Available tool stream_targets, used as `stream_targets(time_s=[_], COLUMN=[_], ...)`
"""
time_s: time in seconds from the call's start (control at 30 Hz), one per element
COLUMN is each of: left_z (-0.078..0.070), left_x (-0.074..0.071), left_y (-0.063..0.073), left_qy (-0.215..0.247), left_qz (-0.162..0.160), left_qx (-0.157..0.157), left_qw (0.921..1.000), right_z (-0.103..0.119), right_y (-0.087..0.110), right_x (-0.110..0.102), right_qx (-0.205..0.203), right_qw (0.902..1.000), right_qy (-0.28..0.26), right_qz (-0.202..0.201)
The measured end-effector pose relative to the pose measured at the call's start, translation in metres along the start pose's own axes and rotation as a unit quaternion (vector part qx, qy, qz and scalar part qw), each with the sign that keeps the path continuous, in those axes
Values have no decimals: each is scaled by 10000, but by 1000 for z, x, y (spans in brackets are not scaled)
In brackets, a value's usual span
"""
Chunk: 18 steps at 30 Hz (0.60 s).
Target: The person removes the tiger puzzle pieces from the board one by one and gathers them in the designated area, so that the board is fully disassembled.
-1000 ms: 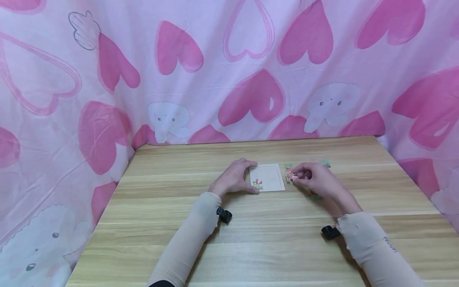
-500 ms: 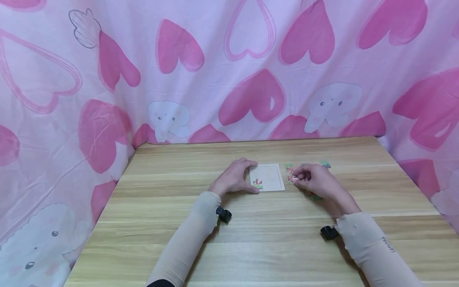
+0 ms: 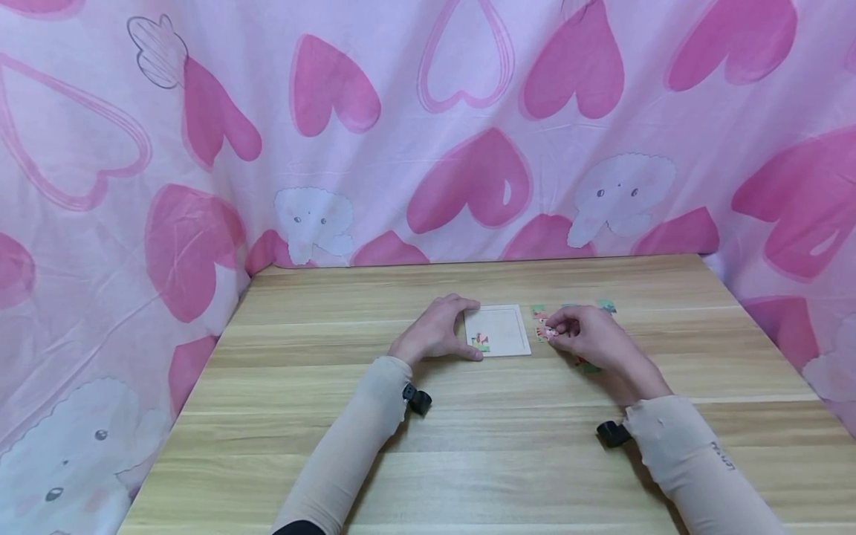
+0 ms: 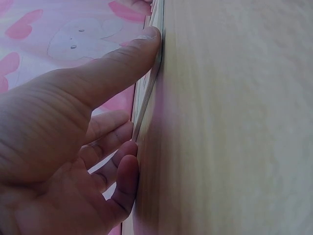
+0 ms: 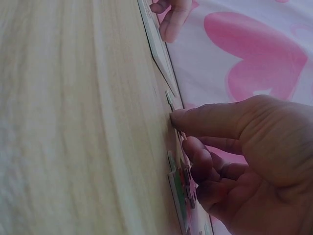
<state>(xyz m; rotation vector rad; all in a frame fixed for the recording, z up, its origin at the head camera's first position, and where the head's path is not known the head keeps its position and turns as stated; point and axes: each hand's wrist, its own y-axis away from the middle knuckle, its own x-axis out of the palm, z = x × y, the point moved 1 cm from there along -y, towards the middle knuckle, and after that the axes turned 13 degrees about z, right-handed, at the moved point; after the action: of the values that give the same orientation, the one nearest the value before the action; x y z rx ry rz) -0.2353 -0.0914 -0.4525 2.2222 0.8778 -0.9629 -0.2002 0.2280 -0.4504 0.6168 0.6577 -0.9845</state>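
Observation:
A square white puzzle board (image 3: 504,327) lies flat in the middle of the table. One colourful puzzle piece (image 3: 481,342) sits in its near left corner. My left hand (image 3: 436,329) grips the board's left side, thumb at the near edge and index finger at the far edge. Just right of the board, my right hand (image 3: 588,336) pinches a pink puzzle piece (image 3: 547,333) low at the tabletop, its thumb and fingers partly covering it. A green-and-pink piece (image 3: 538,312) lies just beyond those fingertips.
More loose pieces surround the right hand: a green piece (image 3: 607,305) behind it and another piece (image 3: 588,365) partly under it. The wooden table (image 3: 481,461) ends at a pink heart-patterned curtain (image 3: 374,163). Small black cameras are strapped to both wrists.
My right hand has shifted slightly toward me with the pink puzzle piece, bringing it nearer the tabletop. The left hand and the board stay put.

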Motion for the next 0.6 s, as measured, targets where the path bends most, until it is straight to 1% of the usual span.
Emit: stream_targets(time_s=[0.6], left_z=[0], left_x=[0], left_y=[0], left_qy=[56], left_qz=[2], left_qx=[-40], left_qw=[10000], right_z=[1], right_y=[0], right_x=[1], right_qx=[78], right_qw=[10000], right_qy=[33], right_qz=[-15])
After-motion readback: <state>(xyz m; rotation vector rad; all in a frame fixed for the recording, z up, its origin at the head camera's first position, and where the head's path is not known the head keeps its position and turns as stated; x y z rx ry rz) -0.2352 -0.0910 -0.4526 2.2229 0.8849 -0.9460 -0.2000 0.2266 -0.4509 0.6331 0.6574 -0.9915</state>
